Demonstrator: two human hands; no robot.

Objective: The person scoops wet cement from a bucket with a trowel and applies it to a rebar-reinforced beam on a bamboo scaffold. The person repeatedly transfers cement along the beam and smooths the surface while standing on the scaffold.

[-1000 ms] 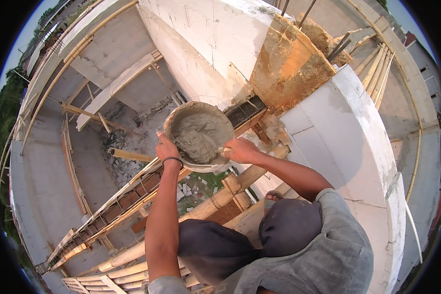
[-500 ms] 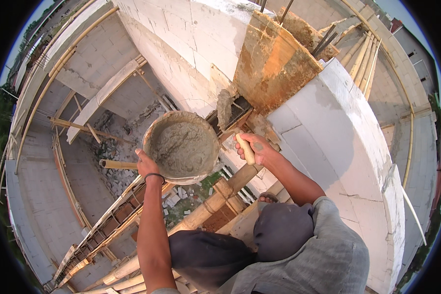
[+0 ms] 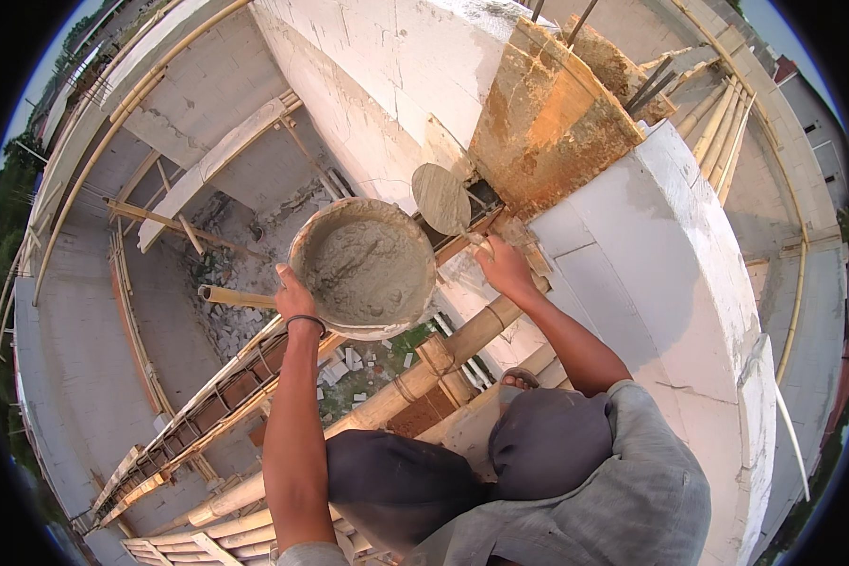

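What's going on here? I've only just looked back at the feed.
The person's left grip holds a round, mortar-smeared bucket at its left side, with wet grey mortar inside. The right grip holds a rounded, grey-coated trowel by its pale handle. At this moment, the blade is outside the bucket, beyond its upper right rim.
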